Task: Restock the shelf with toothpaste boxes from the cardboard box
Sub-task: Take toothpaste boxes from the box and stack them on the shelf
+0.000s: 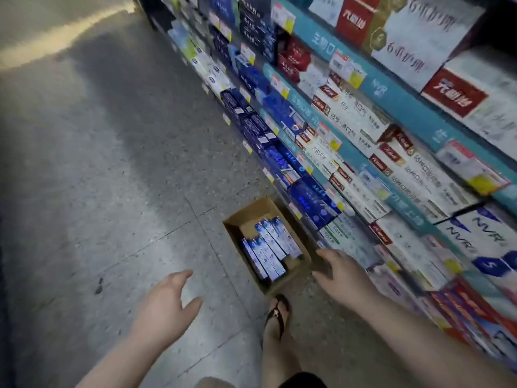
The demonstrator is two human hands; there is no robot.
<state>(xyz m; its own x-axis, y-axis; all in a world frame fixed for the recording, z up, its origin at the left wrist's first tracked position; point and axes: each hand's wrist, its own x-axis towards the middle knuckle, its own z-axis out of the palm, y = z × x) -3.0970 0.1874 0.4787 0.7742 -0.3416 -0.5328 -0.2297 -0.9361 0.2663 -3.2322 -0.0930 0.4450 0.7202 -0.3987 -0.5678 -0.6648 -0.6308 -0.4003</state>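
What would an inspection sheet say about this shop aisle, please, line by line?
Surface: grey speckled floor with tile joints and one dark mark.
Job's things: open cardboard box stands on the floor against the shelf; blue toothpaste boxes lie inside, and part of its bottom is bare.
Clutter: nothing seen.
Hands: left hand open, holds nothing, over the floor; right hand open, holds nothing, near the box's near corner.
Cables: nothing seen.
Surroundings: shelf tiers full of boxed goods with price tags; a foot in a black sandal just behind the box.
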